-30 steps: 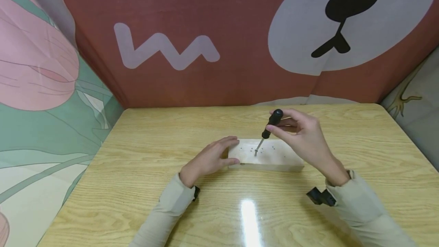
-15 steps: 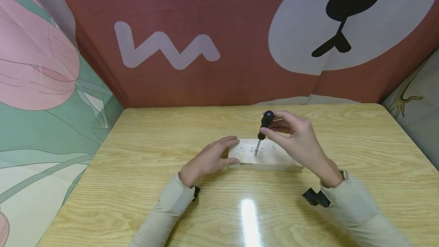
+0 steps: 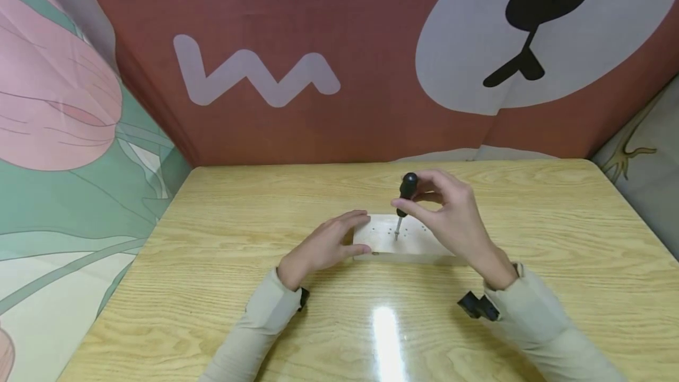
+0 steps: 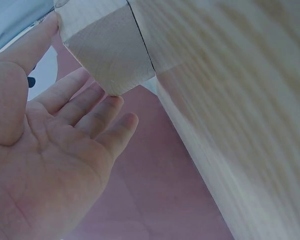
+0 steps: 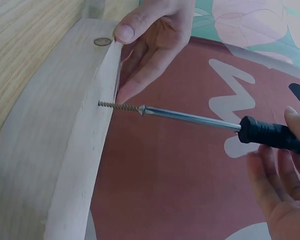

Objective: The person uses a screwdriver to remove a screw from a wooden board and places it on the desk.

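Note:
A pale wooden block (image 3: 379, 241) with several small holes lies on the table. My left hand (image 3: 322, 246) holds its left end, thumb along the near side and fingers at the far side. My right hand (image 3: 456, 214) pinches the black handle of a screwdriver (image 3: 407, 187) between thumb and fingers. In the right wrist view the shaft's tip meets the head of a screw (image 5: 121, 106), whose point is in the block's top face. Most of the thread stands out of the wood. The left wrist view shows the block's end face (image 4: 110, 52) between thumb and fingertips.
The wood-grain table (image 3: 254, 193) extends around the block. A red-brown cloth backdrop (image 3: 297, 134) rises behind the far edge, and a floral cloth (image 3: 69, 205) hangs at the left. A knot (image 5: 102, 41) marks the block's side.
My right hand has shifted left, bringing the slanted screwdriver closer to upright over the screw. The left hand and the block have stayed in place.

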`<state>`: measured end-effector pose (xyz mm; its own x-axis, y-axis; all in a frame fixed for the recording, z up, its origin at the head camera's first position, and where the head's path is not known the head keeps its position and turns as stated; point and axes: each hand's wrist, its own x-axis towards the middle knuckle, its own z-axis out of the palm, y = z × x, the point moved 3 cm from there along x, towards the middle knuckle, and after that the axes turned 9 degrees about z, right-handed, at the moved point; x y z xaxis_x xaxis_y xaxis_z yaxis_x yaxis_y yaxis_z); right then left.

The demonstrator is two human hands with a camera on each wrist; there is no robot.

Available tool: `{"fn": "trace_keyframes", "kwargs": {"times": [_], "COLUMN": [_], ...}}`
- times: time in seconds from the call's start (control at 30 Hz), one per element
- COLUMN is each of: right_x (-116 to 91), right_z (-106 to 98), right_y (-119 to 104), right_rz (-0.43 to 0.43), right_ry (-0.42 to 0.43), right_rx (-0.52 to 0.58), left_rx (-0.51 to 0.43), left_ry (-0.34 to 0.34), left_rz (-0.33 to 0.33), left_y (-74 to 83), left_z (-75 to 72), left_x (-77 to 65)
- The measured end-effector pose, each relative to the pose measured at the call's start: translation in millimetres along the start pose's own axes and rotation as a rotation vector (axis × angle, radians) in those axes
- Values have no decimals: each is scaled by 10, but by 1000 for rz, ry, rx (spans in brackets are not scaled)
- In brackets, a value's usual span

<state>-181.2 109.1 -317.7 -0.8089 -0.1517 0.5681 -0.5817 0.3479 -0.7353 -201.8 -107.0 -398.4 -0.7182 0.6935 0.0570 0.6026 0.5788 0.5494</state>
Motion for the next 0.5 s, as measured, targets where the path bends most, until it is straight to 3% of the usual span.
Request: {"fn": "trace_keyframes", "kwargs": {"times": [0.23,0.5], "right_x": [-13,-1], "right_z": [15,25], "right_y": [5,11], "right_rz": [87,135], "right_ry": [17,-15], "right_rx": [91,101], "left_rx": [8,8], "left_ry": [4,5], "left_rz": [6,13], "left_y": [-5,0], "left_z": [5,-3], "left_x": [2,-1]}}
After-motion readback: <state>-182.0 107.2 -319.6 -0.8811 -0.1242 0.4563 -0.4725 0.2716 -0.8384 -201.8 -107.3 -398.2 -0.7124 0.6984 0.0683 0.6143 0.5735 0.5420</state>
